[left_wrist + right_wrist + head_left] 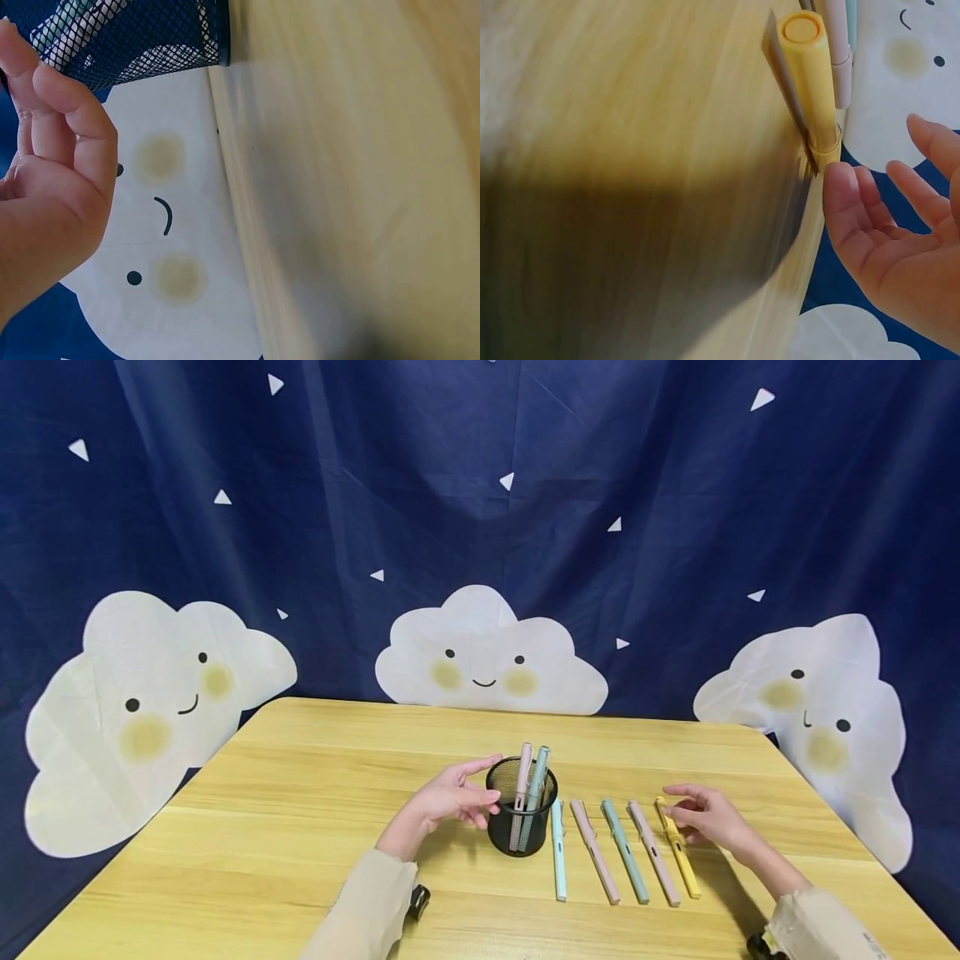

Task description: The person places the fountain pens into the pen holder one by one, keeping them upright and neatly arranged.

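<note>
In the head view a black mesh pen holder (498, 835) stands upright with a pink pen (524, 768) and a grey-green pen (541, 768) inside. My left hand (453, 795) is at its left side, thumb and forefinger extended along the rim. Mesh and fingers also meet in the left wrist view. Right of the holder lie a light blue pen (558, 852), a pink pen (596, 853), a green pen (626, 853), a mauve pen (654, 853) and a yellow pen (681, 857). My right hand (712, 818) is at the yellow pen's capped far end, fingers spread and not closed round it.
All of this is on a light wooden table (300, 802). Behind its far edge hangs a dark blue curtain (450, 527) printed with white clouds and small triangles.
</note>
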`<state>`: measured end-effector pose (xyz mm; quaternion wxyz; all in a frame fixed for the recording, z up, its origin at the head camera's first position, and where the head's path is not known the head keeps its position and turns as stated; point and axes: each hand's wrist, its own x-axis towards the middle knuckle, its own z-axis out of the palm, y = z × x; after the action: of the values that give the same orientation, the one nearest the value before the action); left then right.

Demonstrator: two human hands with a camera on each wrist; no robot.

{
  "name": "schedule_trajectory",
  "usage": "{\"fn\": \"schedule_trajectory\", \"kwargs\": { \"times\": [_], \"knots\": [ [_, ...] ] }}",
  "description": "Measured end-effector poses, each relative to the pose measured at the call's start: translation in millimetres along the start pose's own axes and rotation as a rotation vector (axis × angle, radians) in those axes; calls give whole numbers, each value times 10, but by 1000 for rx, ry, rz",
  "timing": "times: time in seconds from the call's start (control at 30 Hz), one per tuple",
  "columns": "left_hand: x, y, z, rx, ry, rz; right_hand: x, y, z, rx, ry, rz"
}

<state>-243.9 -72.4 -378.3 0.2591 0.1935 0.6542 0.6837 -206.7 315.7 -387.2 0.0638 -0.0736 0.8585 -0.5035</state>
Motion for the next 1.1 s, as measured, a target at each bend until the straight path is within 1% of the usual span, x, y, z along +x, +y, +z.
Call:
{"fn": "schedule_trajectory", "kwargs": {
  "times": [0.23, 0.33, 0.43, 0.57, 0.8, 0.9, 1.1],
  "knots": [
    [1, -7, -6, 2, 4, -3, 20, 84, -37, 41, -120, 43],
    [6, -10, -7, 2, 3, -6, 24, 103, -49, 42, -157, 69],
    [10, -16, -9, 0, 2, -8, 24, 108, -61, 26, -185, 78],
    [12, -20, -10, -4, 2, -8, 28, 110, -71, 7, -205, 81],
    [1, -4, 10, 0, 5, -15, 29, 98, -77, -68, -218, 109],
    [-1, 3, 10, -2, 4, -15, 38, 90, -78, -72, -232, 122],
    [4, 7, 1, -7, -4, -10, 56, 72, -72, -85, -231, 142]
  ]
}}
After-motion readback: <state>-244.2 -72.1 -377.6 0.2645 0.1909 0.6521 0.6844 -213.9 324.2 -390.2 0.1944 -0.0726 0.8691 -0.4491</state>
